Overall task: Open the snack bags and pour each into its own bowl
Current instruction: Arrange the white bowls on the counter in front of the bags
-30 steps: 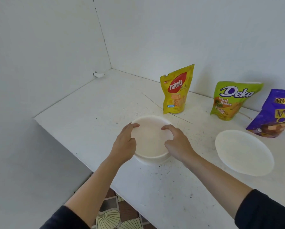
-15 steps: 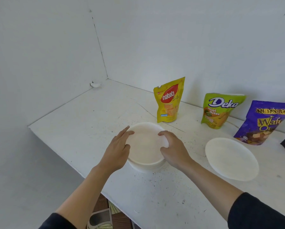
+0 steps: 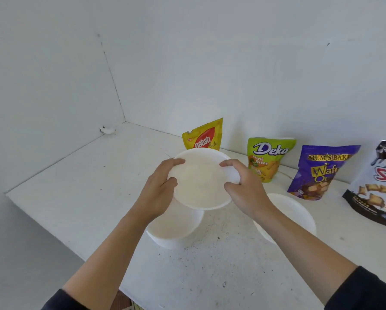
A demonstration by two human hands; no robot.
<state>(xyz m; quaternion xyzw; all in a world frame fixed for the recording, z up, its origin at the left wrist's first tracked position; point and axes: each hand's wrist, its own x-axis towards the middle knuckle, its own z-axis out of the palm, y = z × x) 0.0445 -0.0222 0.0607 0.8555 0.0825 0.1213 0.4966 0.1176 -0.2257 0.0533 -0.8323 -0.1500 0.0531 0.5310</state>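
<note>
A white bowl (image 3: 201, 180) is lifted above the table, tilted toward me. My left hand (image 3: 158, 189) grips its left rim and my right hand (image 3: 243, 186) grips its right rim. Below it another white bowl (image 3: 176, 229) stands on the white table (image 3: 86, 186). A third white bowl (image 3: 295, 215) sits to the right, partly behind my right forearm. Along the back wall stand a yellow Nabati bag (image 3: 204, 137), partly hidden by the lifted bowl, a green Deka bag (image 3: 268, 157), a purple Mum's Bake wafer bag (image 3: 321, 171) and a black-and-white snack bag (image 3: 380, 186).
The table meets walls at the back and left, forming a corner (image 3: 124, 121). Its near-left edge (image 3: 53, 231) drops to the floor. A small white lump (image 3: 108, 130) lies near the corner. Dark specks dot the tabletop in front of me.
Both hands have lifted the top bowl off the stack, leaving a bowl on the table. The view has tilted up and right, bringing the black-and-white bag into sight.
</note>
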